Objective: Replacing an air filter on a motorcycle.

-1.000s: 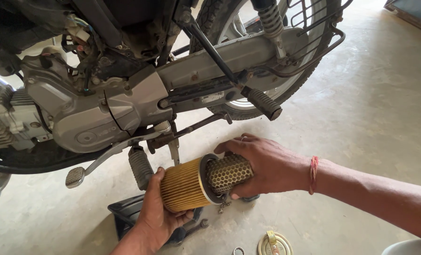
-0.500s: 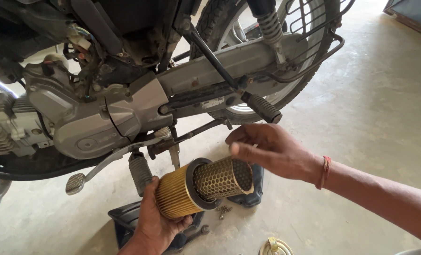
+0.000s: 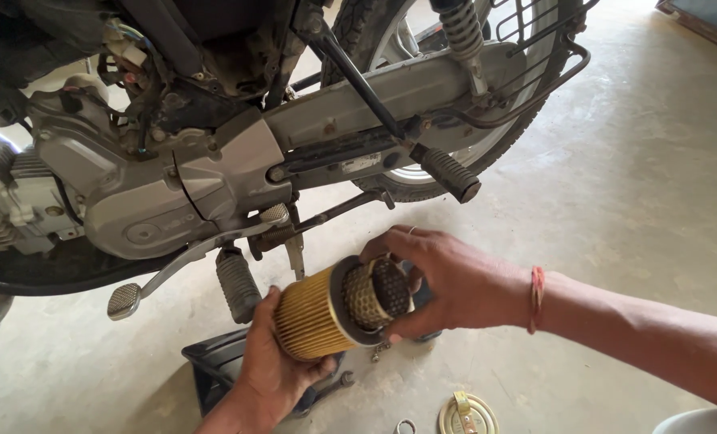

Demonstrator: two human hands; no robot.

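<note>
My left hand (image 3: 270,366) cups a cylindrical yellow pleated air filter (image 3: 314,313) from below, just under the motorcycle's engine. From the filter's right end sticks a perforated metal mesh tube (image 3: 377,291). My right hand (image 3: 447,281) wraps its fingers around that mesh tube and the filter's dark rim. A red thread sits on my right wrist. Both hands hold the filter above the concrete floor.
The motorcycle engine (image 3: 157,201), gear lever (image 3: 125,300), footpeg (image 3: 451,174) and rear wheel (image 3: 471,104) stand close above the hands. A black plastic cover (image 3: 214,366) lies on the floor under the filter. A round metal cap (image 3: 467,414) and small parts lie in front.
My right hand had let go and hovered above the mesh tube; now it has come down and closed around the tube. The filter sits slightly higher and further right in view.
</note>
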